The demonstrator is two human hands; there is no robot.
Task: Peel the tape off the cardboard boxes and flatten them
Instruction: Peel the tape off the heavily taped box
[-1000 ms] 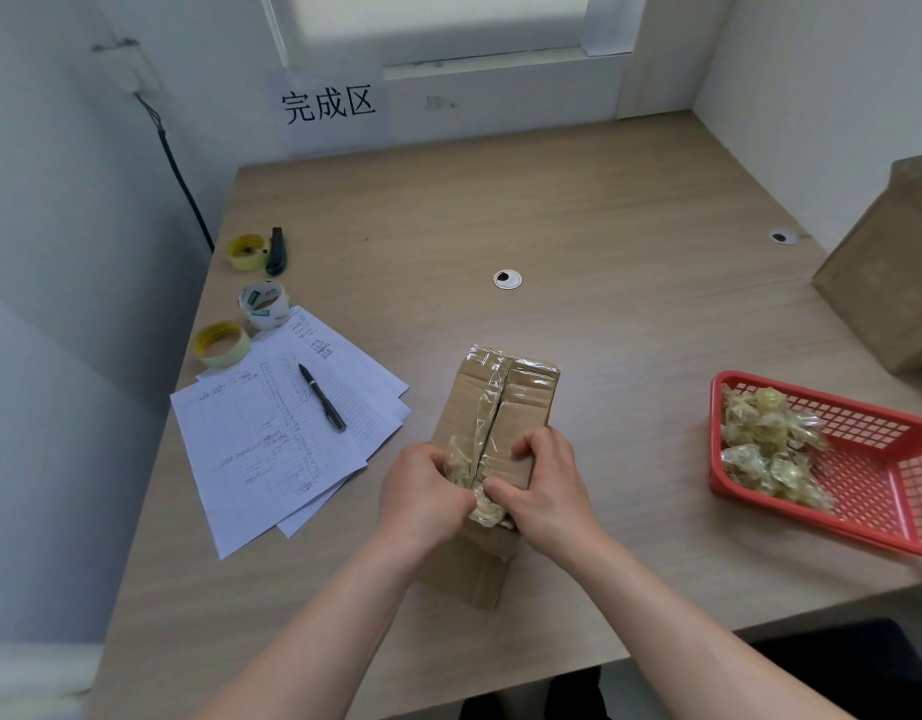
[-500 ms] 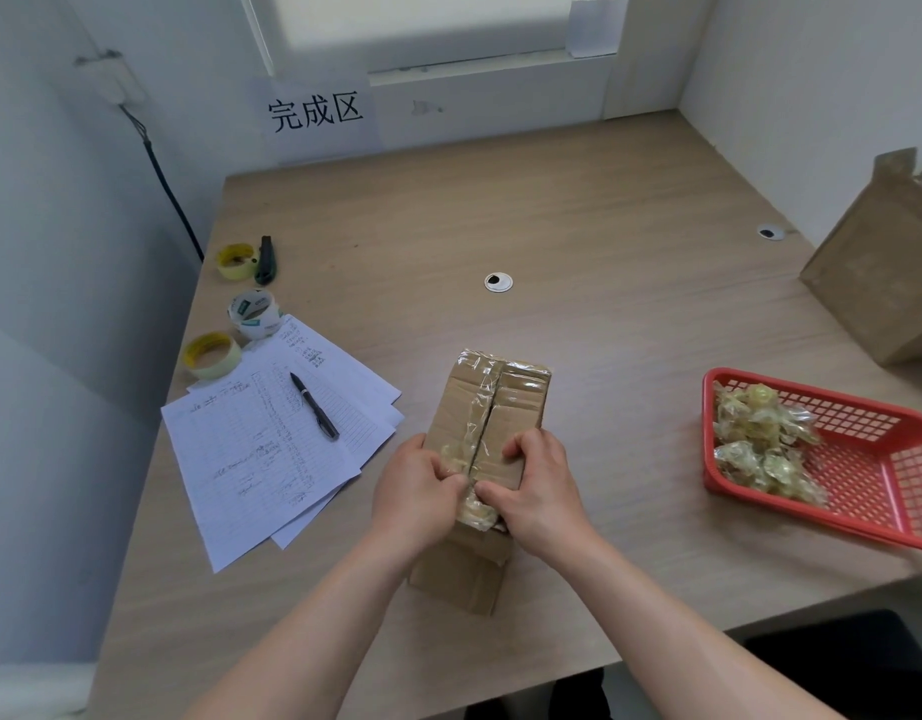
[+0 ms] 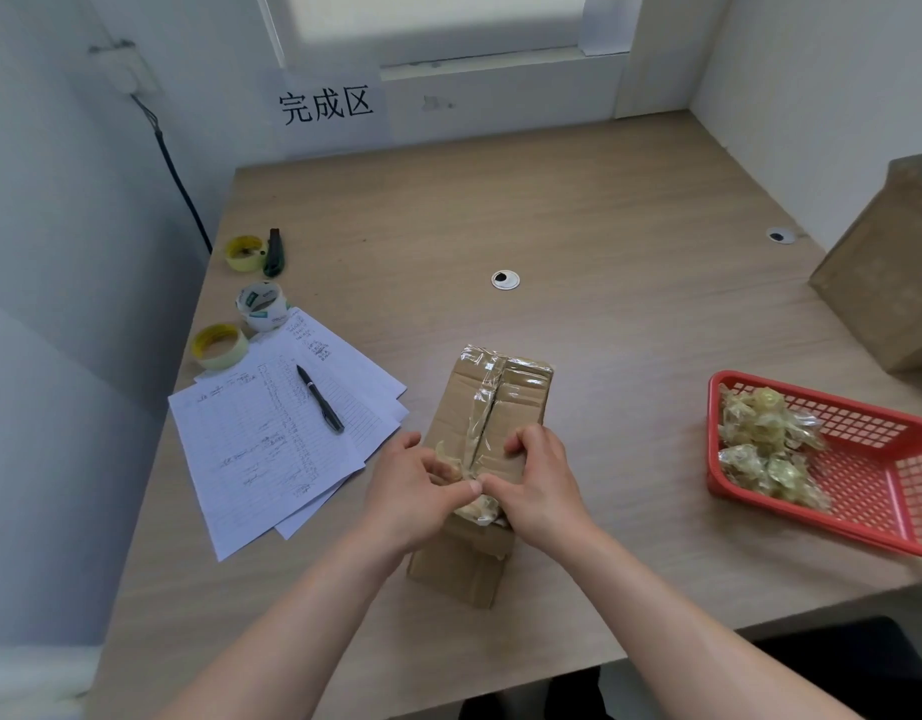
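Meanwhile, low in the centre of the frame, we had both hands on the cardboard box: our left hand and right hand each pinched the crumpled tape with curled fingers. Compared with a second earlier, more of the strip had bunched at our thumbs, so peeling seemed underway, flattening not yet begun.

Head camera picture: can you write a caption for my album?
Two hands peel crinkled tape off a cardboard box.
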